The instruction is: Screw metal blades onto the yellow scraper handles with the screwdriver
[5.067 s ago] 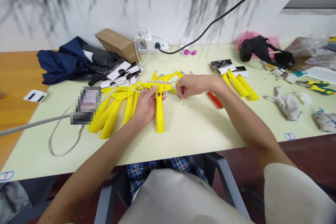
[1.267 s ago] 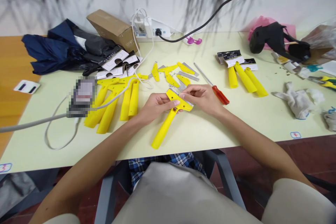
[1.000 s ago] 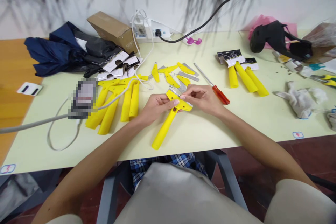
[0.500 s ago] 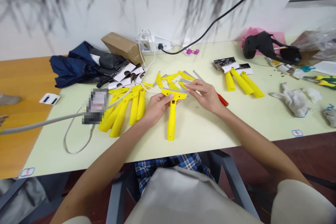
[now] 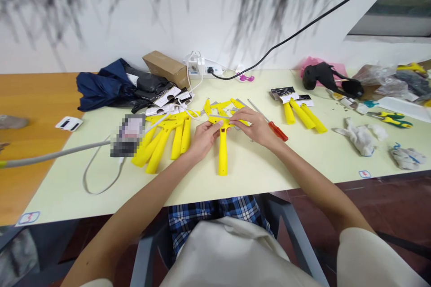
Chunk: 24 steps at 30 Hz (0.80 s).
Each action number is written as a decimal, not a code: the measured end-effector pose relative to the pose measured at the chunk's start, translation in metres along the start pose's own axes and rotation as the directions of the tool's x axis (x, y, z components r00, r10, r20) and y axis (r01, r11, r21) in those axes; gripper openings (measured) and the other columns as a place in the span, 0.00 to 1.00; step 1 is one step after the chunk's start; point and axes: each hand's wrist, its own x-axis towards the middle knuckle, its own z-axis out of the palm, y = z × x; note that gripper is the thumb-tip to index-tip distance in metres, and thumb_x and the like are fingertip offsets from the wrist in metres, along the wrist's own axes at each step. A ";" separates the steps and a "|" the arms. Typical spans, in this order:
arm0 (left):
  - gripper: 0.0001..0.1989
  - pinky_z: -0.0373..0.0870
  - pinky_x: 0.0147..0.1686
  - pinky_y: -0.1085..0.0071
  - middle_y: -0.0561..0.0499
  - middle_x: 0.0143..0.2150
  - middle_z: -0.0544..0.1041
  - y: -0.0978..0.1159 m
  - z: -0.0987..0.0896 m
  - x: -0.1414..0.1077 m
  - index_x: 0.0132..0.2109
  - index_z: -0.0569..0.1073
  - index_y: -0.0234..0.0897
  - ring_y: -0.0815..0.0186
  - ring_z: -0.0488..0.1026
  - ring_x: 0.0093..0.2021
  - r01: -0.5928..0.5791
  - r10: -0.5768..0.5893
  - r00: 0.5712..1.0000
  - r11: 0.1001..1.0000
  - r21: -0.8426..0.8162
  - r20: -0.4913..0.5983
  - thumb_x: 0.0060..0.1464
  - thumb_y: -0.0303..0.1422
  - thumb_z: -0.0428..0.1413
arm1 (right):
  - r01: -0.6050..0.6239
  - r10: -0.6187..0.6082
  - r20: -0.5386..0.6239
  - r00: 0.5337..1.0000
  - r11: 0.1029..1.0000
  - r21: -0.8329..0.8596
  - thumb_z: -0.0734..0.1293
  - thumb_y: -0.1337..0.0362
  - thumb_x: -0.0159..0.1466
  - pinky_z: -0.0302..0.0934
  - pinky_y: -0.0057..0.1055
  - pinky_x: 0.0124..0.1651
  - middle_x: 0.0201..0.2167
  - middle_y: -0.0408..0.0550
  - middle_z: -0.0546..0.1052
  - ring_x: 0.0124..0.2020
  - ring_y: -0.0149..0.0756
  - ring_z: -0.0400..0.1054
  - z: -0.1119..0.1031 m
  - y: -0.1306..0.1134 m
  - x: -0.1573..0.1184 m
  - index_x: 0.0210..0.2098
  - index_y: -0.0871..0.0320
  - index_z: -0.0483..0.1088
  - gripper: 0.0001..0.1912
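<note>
My left hand (image 5: 204, 140) grips a yellow plastic scraper (image 5: 222, 157) at its head, and the handle points straight toward me on the table. My right hand (image 5: 254, 128) pinches the right end of the scraper's head, with its fingertips at the thin metal edge. Just beyond my hands lie loose yellow scraper heads (image 5: 218, 106) and metal blades (image 5: 239, 102). A red-handled screwdriver (image 5: 278, 131) is close to my right hand. More yellow handles (image 5: 164, 139) lie heaped to the left of my left hand.
Carded yellow scrapers (image 5: 299, 114) lie at right. Behind stand a power strip (image 5: 198, 69), cardboard box (image 5: 164, 65) and dark fabric (image 5: 104, 87). A grey cable (image 5: 57, 152) crosses at left. White gloves (image 5: 358, 139) and green-yellow pliers (image 5: 390, 120) lie at far right.
The scraper has turned from slanting down-left to pointing straight toward me. My hands stay on its head, and the view has tilted upward, with the table lower in the picture.
</note>
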 end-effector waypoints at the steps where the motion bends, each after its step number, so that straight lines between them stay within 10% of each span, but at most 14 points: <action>1: 0.21 0.82 0.58 0.58 0.40 0.48 0.89 0.000 0.000 0.000 0.45 0.85 0.30 0.58 0.87 0.44 -0.005 0.005 1.000 1.000 0.003 0.006 0.51 0.40 0.80 | 0.005 -0.005 -0.004 1.000 1.000 -0.021 0.72 0.56 0.78 0.73 0.50 0.55 0.44 0.51 0.85 0.48 0.46 0.78 0.002 0.002 -0.002 0.44 0.49 0.86 0.10; 10: 0.20 0.82 0.58 0.57 0.41 0.49 0.90 -0.004 -0.001 -0.003 0.47 0.87 0.32 0.57 0.87 0.46 -0.012 0.011 1.000 0.999 0.045 0.023 0.55 0.42 0.78 | -0.010 0.009 0.015 1.000 0.994 0.109 0.74 0.56 0.77 0.76 0.51 0.56 0.50 0.51 0.80 0.52 0.45 0.77 0.004 0.006 -0.013 0.49 0.43 0.88 0.07; 24: 0.19 0.82 0.62 0.57 0.41 0.52 0.89 0.000 -0.001 -0.002 0.49 0.85 0.32 0.56 0.88 0.50 -0.017 0.016 0.999 0.999 -0.032 -0.029 0.56 0.37 0.78 | 0.123 -0.099 0.126 0.987 0.972 -0.201 0.65 0.69 0.80 0.75 0.57 0.67 0.69 0.56 0.70 0.66 0.50 0.73 0.005 0.006 -0.024 0.73 0.36 0.73 0.27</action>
